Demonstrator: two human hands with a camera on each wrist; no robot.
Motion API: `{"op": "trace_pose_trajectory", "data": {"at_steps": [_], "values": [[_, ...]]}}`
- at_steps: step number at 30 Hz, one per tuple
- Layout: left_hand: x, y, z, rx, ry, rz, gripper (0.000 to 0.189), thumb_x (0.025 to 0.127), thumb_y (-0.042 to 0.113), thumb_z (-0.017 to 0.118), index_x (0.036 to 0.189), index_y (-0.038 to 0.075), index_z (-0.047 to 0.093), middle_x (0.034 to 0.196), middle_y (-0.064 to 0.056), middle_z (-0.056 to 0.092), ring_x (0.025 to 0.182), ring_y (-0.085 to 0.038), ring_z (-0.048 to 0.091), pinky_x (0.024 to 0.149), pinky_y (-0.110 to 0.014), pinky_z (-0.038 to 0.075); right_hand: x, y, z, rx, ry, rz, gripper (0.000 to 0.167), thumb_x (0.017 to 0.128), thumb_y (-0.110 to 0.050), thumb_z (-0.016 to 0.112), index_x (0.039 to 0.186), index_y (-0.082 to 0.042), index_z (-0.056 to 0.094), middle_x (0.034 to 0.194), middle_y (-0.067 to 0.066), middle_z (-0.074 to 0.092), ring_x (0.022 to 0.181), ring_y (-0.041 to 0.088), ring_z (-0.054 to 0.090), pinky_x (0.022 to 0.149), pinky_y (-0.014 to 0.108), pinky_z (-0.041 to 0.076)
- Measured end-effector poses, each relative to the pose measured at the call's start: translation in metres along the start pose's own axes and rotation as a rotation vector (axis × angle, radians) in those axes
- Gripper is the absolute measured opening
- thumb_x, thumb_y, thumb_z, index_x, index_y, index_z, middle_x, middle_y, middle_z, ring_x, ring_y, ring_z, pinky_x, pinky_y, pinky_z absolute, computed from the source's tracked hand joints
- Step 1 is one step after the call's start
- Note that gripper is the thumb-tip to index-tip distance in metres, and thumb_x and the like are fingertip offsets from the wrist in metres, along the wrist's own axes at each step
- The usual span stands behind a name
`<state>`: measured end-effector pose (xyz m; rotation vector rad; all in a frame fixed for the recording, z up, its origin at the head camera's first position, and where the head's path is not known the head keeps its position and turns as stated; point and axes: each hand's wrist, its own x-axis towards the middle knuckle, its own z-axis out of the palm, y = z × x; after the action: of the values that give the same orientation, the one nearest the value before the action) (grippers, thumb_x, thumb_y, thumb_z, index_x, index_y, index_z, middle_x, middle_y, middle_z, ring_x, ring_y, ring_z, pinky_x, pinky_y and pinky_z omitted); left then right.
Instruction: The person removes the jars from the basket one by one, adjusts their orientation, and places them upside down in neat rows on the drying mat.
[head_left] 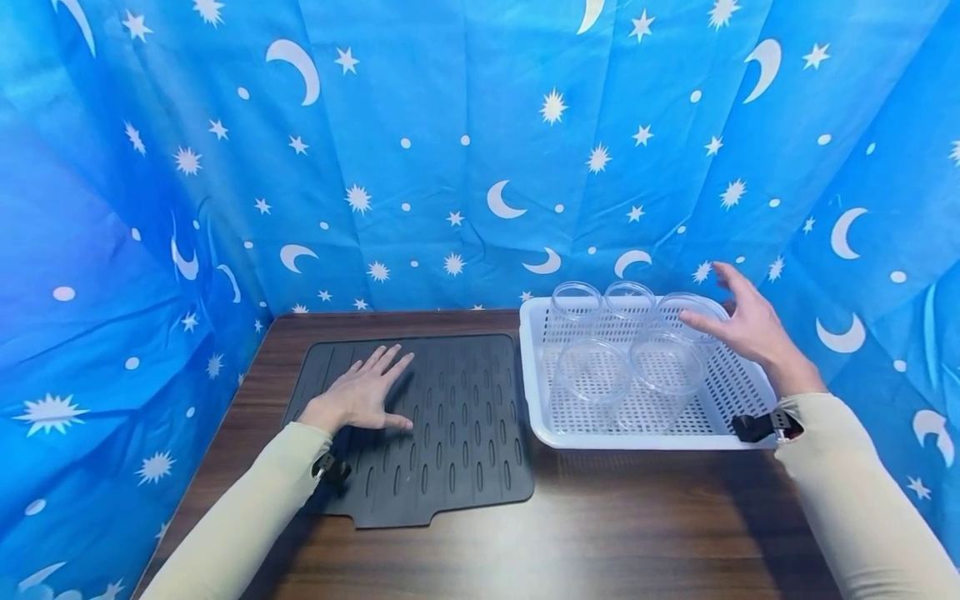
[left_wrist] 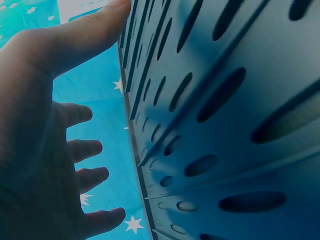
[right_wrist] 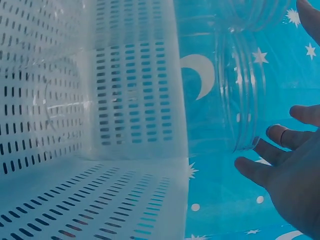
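My left hand (head_left: 365,395), fingers spread, is over the dark grey drying mat (head_left: 467,468). In the left wrist view the thumb and fingertips overlap or stand beside the slotted mat (left_wrist: 280,165), with nothing in the hand. Several clear, open-topped jars (head_left: 592,372) stand upright in a white perforated basket (head_left: 534,400). At the basket's back right, my right hand (head_left: 752,330) reaches over with thumb and fingers apart, beside the rear right jar (head_left: 686,305). The right wrist view shows its fingertips close to that jar's ridged rim (right_wrist: 242,95).
Mat and basket sit side by side on a dark wooden table (head_left: 600,533). A blue curtain (head_left: 450,108) with white moons and stars encloses the back and sides. The basket's wall (right_wrist: 135,100) rises around the jars' lower parts.
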<state>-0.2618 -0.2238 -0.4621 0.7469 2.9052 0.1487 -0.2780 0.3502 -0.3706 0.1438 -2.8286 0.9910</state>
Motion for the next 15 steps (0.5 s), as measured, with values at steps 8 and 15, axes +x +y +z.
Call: {"op": "trace_pose_trajectory", "data": {"at_steps": [8,15], "values": [[-0.0010,-0.0026,0.0054,0.002,-0.042,-0.015,0.113,0.074,0.071,0.068,0.158,0.014,0.017,0.163,-0.018,0.011,0.148,-0.043,0.012,0.112,-0.066,0.023,0.0021,0.0032,0.0005,0.028,-0.095,0.008,0.105,0.088,-0.045,0.069,0.158,-0.022,-0.006,0.162,0.022,0.007,0.140,0.054,0.022,0.101,0.075,0.025],[-0.0003,0.0000,0.0062,-0.014,-0.064,-0.020,0.113,0.074,0.071,0.068,0.157,0.013,0.018,0.163,-0.020,0.010,0.148,-0.044,0.012,0.111,-0.067,0.023,0.0023,0.0046,0.0012,0.019,-0.132,0.020,0.108,0.087,-0.045,0.070,0.158,-0.022,-0.009,0.161,0.023,0.012,0.141,0.052,0.023,0.100,0.076,0.025]]}}
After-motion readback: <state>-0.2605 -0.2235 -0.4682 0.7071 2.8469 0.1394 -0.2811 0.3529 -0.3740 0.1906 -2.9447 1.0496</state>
